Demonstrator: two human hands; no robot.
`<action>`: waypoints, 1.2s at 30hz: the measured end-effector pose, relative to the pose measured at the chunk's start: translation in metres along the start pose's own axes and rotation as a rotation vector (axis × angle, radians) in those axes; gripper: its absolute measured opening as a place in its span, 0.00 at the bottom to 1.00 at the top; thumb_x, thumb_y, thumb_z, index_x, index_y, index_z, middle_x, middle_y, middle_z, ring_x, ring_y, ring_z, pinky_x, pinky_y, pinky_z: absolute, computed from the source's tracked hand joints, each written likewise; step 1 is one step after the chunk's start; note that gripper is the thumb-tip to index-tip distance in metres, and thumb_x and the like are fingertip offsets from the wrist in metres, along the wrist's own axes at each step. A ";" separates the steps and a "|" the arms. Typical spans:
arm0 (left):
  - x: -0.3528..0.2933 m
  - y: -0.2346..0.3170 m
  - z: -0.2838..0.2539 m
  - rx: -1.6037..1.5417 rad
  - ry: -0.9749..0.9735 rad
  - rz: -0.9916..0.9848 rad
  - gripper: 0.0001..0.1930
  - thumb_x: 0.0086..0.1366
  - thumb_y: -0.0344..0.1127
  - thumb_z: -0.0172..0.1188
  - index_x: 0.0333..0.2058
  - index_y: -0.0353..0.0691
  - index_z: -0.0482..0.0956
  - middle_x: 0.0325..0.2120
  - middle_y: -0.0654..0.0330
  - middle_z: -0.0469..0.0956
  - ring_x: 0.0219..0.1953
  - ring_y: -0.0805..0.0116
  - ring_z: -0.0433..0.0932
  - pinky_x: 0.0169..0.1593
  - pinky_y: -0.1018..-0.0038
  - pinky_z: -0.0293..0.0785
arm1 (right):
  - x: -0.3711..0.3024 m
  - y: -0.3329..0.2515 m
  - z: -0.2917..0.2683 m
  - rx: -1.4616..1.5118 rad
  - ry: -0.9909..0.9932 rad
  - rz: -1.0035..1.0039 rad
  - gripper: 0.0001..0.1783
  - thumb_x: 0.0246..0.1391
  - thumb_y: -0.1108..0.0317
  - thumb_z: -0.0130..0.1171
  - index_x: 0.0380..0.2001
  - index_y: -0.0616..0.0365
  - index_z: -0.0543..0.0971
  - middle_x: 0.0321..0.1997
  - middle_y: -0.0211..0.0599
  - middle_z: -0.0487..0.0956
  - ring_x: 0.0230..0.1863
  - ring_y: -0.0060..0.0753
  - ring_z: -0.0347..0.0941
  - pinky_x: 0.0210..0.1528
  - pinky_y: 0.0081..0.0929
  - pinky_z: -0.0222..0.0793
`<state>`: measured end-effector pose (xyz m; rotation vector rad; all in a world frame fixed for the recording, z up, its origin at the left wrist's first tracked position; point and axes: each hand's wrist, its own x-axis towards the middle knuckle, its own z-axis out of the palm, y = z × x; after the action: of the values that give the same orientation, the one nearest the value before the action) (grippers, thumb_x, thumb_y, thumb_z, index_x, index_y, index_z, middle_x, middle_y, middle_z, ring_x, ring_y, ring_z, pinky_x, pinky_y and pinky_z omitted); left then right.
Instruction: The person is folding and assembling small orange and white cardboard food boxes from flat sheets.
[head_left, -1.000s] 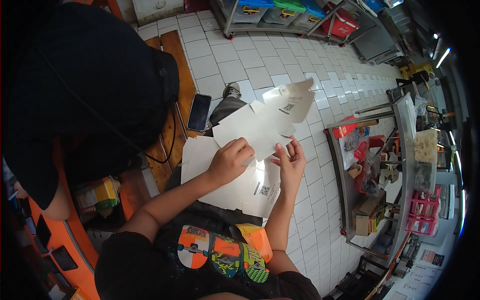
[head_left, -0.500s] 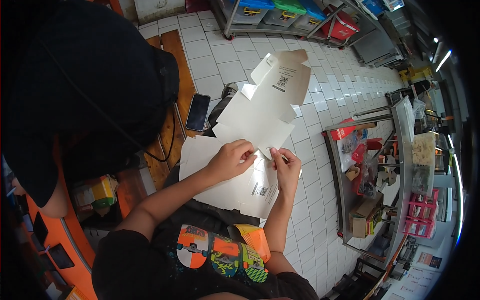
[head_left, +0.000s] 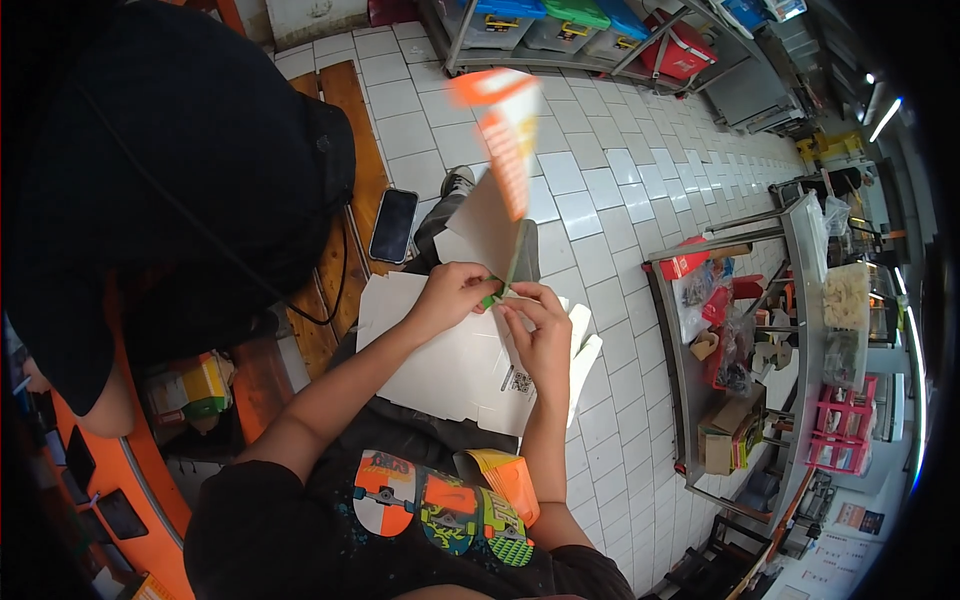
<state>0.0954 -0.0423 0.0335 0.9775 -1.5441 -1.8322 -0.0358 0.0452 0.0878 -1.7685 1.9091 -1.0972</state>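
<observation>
An unfolded cardboard box lies across my lap, its plain pale side up, with a small square code printed near the right. Its far panel stands raised and tilted; the orange and white printed outside shows, blurred by motion at the top. My left hand pinches the box at the fold between the panels, where a bit of green shows at the fingertips. Close beside it, my right hand is closed with thumb and fingers on the same fold. The fingers hide the exact flap they grip.
A phone lies on the wooden bench to the left, where a person in black sits. Orange folded card rests against my waist. A metal cart with bags and boxes stands right; lidded bins are on a far rack.
The far panel of the box has swung up from lying flat, turning its orange printed side into view. My right hand has moved slightly left, closer to my left hand.
</observation>
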 end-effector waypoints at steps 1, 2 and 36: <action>0.000 -0.003 0.000 0.000 0.002 0.001 0.09 0.59 0.33 0.56 0.29 0.30 0.76 0.19 0.60 0.76 0.21 0.76 0.75 0.26 0.80 0.71 | 0.001 -0.006 -0.002 0.028 -0.051 0.062 0.07 0.42 0.77 0.62 0.29 0.62 0.80 0.40 0.40 0.76 0.36 0.38 0.74 0.38 0.28 0.70; 0.000 -0.007 -0.001 -0.176 0.023 -0.044 0.08 0.59 0.32 0.55 0.33 0.31 0.75 0.25 0.59 0.77 0.25 0.75 0.76 0.30 0.79 0.73 | 0.002 -0.005 0.000 0.029 -0.053 0.060 0.07 0.42 0.77 0.62 0.29 0.62 0.80 0.40 0.40 0.76 0.36 0.38 0.74 0.38 0.28 0.70; -0.002 0.000 0.001 -0.410 -0.003 0.309 0.10 0.58 0.21 0.57 0.40 0.32 0.72 0.36 0.60 0.75 0.40 0.74 0.75 0.45 0.78 0.72 | 0.001 -0.008 0.018 0.431 0.031 0.021 0.22 0.49 0.74 0.57 0.50 0.63 0.72 0.51 0.44 0.74 0.54 0.39 0.70 0.56 0.29 0.61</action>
<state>0.0956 -0.0397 0.0345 0.5145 -1.1740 -1.8212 -0.0175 0.0394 0.0819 -1.4938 1.5518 -1.4085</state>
